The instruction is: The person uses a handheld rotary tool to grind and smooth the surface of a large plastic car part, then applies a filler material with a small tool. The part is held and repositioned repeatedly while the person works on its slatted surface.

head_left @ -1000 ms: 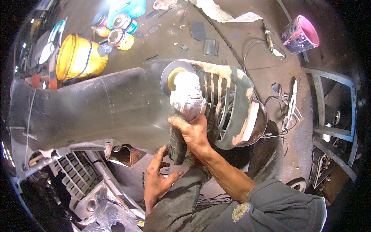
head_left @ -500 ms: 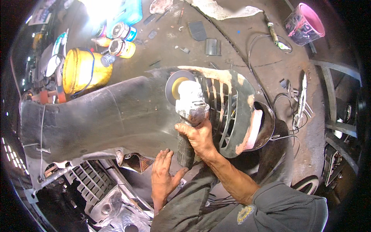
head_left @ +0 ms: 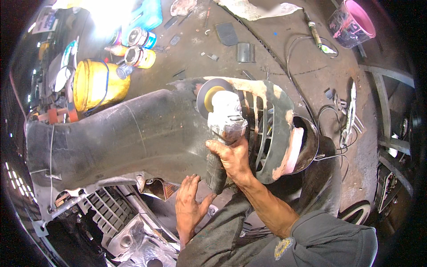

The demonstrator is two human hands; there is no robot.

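Note:
My right hand [head_left: 233,158] is wrapped round the body of an angle grinder [head_left: 227,119], thumb across its near side. The grinder's round disc [head_left: 206,99], dark with a yellow centre, lies at the far edge of a dark car bumper [head_left: 164,129], beside its slatted grille opening. Whether the disc touches the surface or spins I cannot tell. Tan, filler-like patches [head_left: 253,89] mark the bumper around the slats. My left hand [head_left: 189,204] is open, fingers stretched at the bumper's near edge, its thumb close to the grinder's tail end.
Beyond the bumper stand a yellow bucket [head_left: 95,86] and several cans [head_left: 138,56]. A pink-lined bucket [head_left: 353,26] is at far right, near cables and a metal clamp-like tool [head_left: 349,113]. Bare metal framing [head_left: 389,80] edges the right. A black grid panel [head_left: 106,211] lies at near left.
The grinder and my right hand have shifted slightly right along the bumper, toward the slats. My left hand stays open near the bumper's edge. The whole view has moved a little.

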